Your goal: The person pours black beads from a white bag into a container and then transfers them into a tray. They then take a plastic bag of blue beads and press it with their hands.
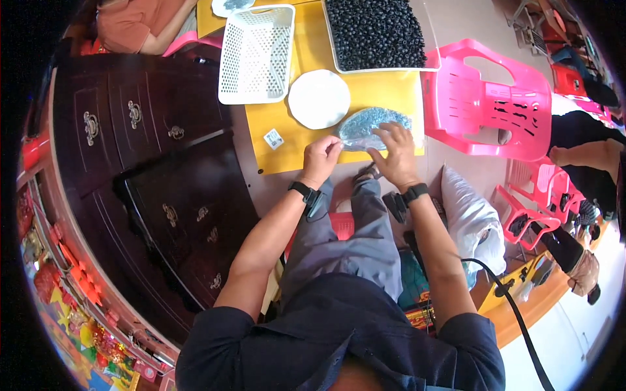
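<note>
Yellow bench (267, 120) is carrying the work. Pink chair (486, 98) is standing beside its right edge. On the bench, largest first: white tray (385, 70) is holding a heap of small black pieces (378, 36); white basket (257, 62) is sitting to its left; round white plate (319, 99) is lying between the basket and the bag. Clear bag (368, 120) with blue-grey contents is resting at the near edge, right of the plate. Small white card (273, 139) is lying near the left edge.

Left hand (319, 158) is pinching the bag's near-left edge, apparently between thumb and forefinger. Right hand (399, 156) is spreading its fingers over the bag's right end.

Judgement on handling: the 2 hands would be working best with the left pinch firm and the right fingers pressing lightly, so the film is lying flat and the contents are settling away from the edge.

Unclear: glare is masking the contents and any opening; right fingertip contact is not showing. Left lower fingers are curling out of sight. The upper frame is cutting off the tray.
</note>
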`<action>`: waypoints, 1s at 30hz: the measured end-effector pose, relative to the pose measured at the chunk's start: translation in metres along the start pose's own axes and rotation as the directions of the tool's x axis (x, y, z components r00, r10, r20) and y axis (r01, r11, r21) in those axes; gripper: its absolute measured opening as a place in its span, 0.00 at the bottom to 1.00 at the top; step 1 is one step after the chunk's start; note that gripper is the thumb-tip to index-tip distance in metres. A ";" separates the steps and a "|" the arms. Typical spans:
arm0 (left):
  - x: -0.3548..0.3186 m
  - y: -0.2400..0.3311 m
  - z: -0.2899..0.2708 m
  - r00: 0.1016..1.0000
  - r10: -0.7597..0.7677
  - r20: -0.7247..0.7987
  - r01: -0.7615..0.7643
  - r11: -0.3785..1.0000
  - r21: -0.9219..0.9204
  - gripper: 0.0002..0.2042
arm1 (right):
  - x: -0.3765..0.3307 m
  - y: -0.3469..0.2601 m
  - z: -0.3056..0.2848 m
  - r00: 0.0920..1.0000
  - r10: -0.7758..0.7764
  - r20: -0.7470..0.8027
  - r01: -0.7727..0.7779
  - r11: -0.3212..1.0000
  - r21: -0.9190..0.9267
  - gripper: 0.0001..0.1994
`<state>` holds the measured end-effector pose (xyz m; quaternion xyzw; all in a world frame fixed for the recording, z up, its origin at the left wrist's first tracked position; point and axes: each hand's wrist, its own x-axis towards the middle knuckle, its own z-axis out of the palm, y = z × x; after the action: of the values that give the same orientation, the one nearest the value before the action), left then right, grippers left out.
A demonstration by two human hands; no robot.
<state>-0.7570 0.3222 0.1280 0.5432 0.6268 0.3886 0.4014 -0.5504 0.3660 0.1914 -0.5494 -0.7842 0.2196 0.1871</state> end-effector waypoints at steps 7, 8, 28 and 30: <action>-0.011 -0.008 0.008 0.980 -0.183 0.084 0.193 0.972 -0.137 0.03 | 0.005 0.000 0.042 0.983 -0.118 0.138 0.108 0.991 0.077 0.10; -0.013 -0.009 0.009 0.985 -0.148 0.083 0.159 0.978 -0.139 0.02 | 0.002 0.004 0.046 0.986 -0.035 0.160 -0.001 0.976 0.217 0.08; -0.002 -0.024 0.023 0.882 -0.356 0.310 0.452 0.826 -0.337 0.05 | -0.012 0.037 0.076 0.797 0.345 0.497 -0.603 0.503 0.619 0.11; 0.000 -0.018 0.020 0.845 -0.398 0.357 0.522 0.760 -0.387 0.04 | -0.012 0.038 0.075 0.781 0.356 0.513 -0.623 0.486 0.612 0.11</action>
<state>-0.7453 0.3215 0.1036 0.3021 0.5718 0.3442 0.6806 -0.5567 0.3560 0.1075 -0.5790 -0.4440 0.6546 0.1976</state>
